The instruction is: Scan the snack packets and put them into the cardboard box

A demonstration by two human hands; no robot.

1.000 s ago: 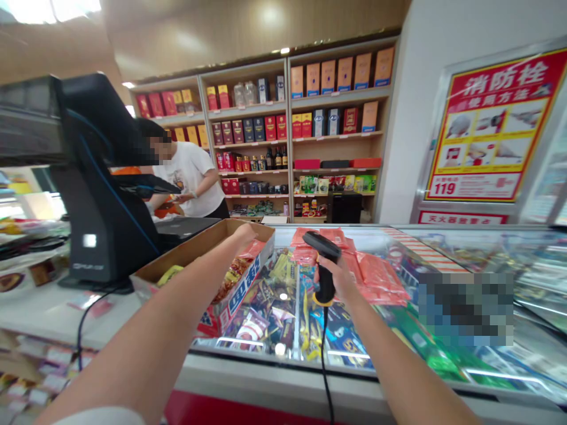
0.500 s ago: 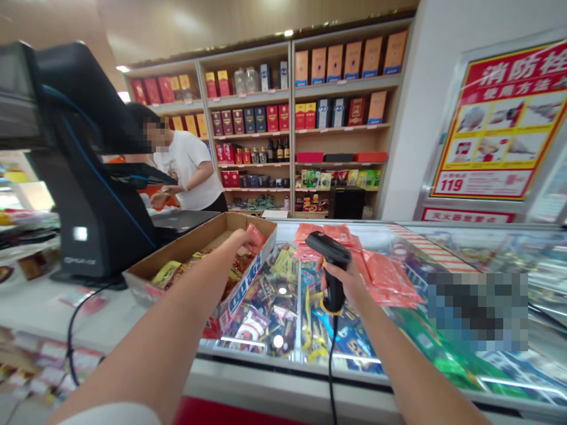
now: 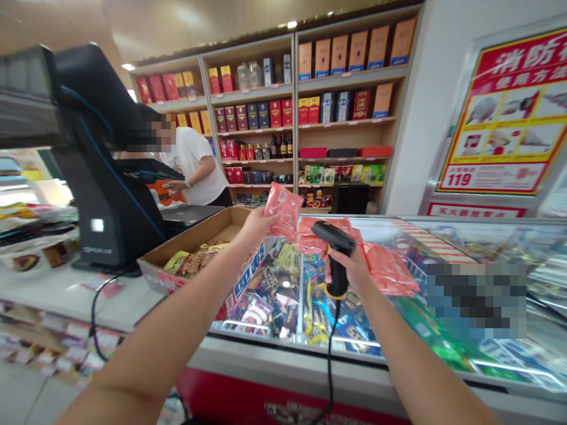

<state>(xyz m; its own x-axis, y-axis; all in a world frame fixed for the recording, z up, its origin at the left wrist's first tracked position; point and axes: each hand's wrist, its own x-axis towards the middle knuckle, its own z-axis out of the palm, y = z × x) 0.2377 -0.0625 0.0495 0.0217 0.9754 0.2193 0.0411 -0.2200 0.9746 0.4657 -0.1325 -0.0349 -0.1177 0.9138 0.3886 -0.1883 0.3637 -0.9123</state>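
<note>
Between the fingers of my left hand (image 3: pixel 259 223) is an orange-pink plastic packet (image 3: pixel 284 211) with a small white label, held up above the right end of a cardboard box (image 3: pixel 150 273). Inside that box lie several brown and yellow snack packets (image 3: pixel 197 260). My right hand (image 3: pixel 349 265) is wrapped round the handle of a black barcode scanner (image 3: pixel 333 236), whose cable hangs down over the front edge. More orange-pink packets (image 3: pixel 387 268) lie in piles on the glass top behind and right of the scanner.
The glass-topped freezer (image 3: pixel 283 330) holds colourful wrapped packs. At left stands a black checkout terminal (image 3: pixel 106 189). A person in a white shirt (image 3: pixel 199 159) is behind it. Shelves of boxed bottles (image 3: pixel 252 115) line the back, and a red poster (image 3: pixel 509 118) hangs at right.
My left hand has lifted the orange-pink packet up and right, out of the cardboard box. The scanner stays in my right hand, nearly in place. The view has shifted slightly.
</note>
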